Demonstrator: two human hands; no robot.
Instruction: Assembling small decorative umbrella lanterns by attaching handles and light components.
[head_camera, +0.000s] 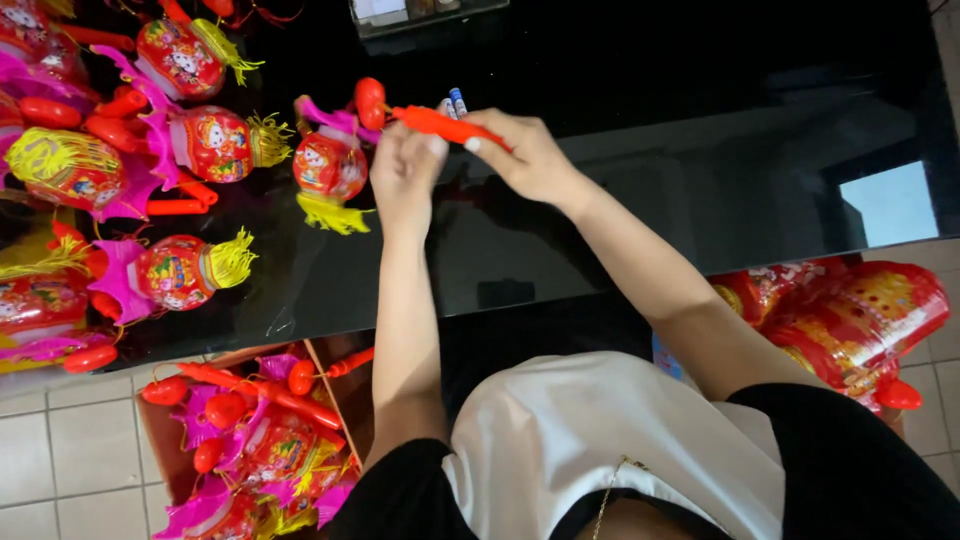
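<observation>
In the head view, both hands are meeting over a glossy black worktop (640, 190). The left hand (408, 170) is closing its fingers (432, 148) around the near end of a red plastic handle stick (440, 125), while the right hand (530, 155) is pinching the same stick from the other side, thumb and fingertips pressing along its length. Two small batteries (452, 102), white and blue, are poking up just behind the stick, seemingly gripped at its top, though the contact is hard to make out. A red knob (370, 100) is sitting at the stick's far end, and a toy lantern (328, 165) with a pink top and yellow tassel is lying on the worktop just left of the hands. More finished lanterns (190, 145) are lying in a cluster across the left part of the worktop. Below the worktop edge, a cardboard box (160, 440) on the tiled floor (60, 460) is holding more lantern parts, and a shiny red packed bundle (850, 320) is resting beside the person's right arm.
</observation>
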